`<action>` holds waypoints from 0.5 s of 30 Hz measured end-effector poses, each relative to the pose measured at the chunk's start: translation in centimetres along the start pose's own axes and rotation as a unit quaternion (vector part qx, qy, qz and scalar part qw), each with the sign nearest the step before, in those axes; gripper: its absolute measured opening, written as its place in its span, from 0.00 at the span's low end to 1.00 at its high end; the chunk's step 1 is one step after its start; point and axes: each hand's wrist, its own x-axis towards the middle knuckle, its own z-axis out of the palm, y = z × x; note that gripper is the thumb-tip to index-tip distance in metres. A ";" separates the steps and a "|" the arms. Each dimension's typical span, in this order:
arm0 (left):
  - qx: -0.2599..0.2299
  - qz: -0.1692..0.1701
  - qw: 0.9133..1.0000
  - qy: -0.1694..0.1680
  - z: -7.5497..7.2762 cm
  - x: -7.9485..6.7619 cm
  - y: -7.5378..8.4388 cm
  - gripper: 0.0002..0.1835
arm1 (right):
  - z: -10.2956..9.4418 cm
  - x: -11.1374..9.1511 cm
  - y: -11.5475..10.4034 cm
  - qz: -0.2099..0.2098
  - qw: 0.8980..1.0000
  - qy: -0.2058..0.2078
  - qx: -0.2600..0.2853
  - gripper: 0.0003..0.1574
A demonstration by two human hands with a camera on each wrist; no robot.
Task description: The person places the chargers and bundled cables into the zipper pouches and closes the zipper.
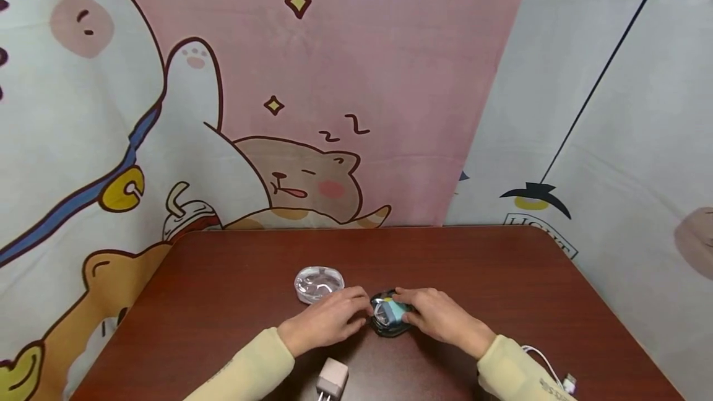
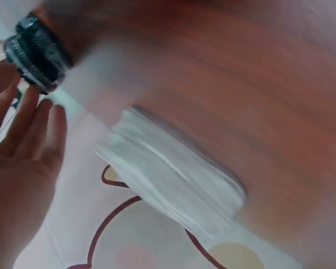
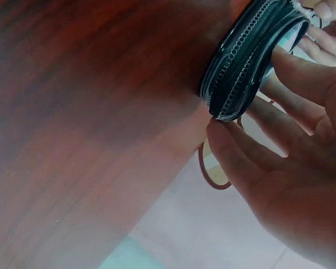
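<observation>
A small round black-edged zip case (image 1: 390, 314) with a clear, blue-patterned top sits on the brown table between both hands. Its zip teeth run around the side of the case (image 3: 241, 67) in the right wrist view. My right hand (image 1: 442, 319) holds it from the right, thumb on the top and fingertips at the side. From the left, my left hand (image 1: 331, 320) pinches the case's end between thumb and fingers; the exact contact is partly hidden. In the left wrist view the left hand (image 2: 25, 174) has its other fingers extended beside the case (image 2: 39, 56).
A clear round case (image 1: 319, 283) stands behind the left hand. Near the front edge lies a pale plug charger (image 1: 332, 378), prongs toward me. A white USB cable (image 1: 548, 364) lies partly beneath the right sleeve. A cartoon-print cloth (image 1: 390, 79) hangs behind the table (image 1: 473, 252).
</observation>
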 end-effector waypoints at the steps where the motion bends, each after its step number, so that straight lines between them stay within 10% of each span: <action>1: 0.003 0.010 1.000 0.010 0.1 0.0 -0.2 0.07 | -0.1 0.1 0.2 0.000 1.000 -0.005 0.001 0.25; 9: 0.019 0.079 0.997 -0.010 0.6 0.9 -1.0 0.22 | -0.5 0.6 1.4 -0.012 0.999 -0.023 0.034 0.25; 15: 0.065 0.079 0.994 -0.047 0.5 1.3 -1.0 0.22 | -0.6 0.4 1.5 0.024 0.997 0.057 0.040 0.24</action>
